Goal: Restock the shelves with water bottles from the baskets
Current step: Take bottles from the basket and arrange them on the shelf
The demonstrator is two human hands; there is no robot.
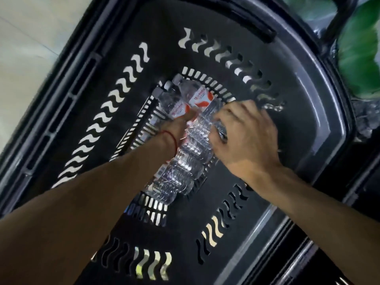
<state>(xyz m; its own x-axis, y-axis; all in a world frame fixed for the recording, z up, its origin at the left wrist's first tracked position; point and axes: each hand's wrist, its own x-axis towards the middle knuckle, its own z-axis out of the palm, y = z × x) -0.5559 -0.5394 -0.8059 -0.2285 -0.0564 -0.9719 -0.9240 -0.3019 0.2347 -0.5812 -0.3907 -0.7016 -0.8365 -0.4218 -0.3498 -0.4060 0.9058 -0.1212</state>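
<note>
Reaching down into a black plastic shopping basket, both bare arms met at a small cluster of water bottles lying on their sides on the slotted floor of the basket. The right hand had its fingers curled over the ribbed body of one clear bottle, gripping it. The left hand, with a red string round its wrist, was pushed in among the labelled bottles; its fingers were hidden, so whether they held anything could not be told.

No shelf appeared in view, so the amount already restocked could not be judged. Only a handful of bottles were left in this basket, which suggested it was nearly emptied, with these still to be lifted out and shelved.

The bottles were clear, crinkled plastic with pale caps and red-and-white labels. Green packaging showed beyond the rim of the basket, and pale floor on the other side.
</note>
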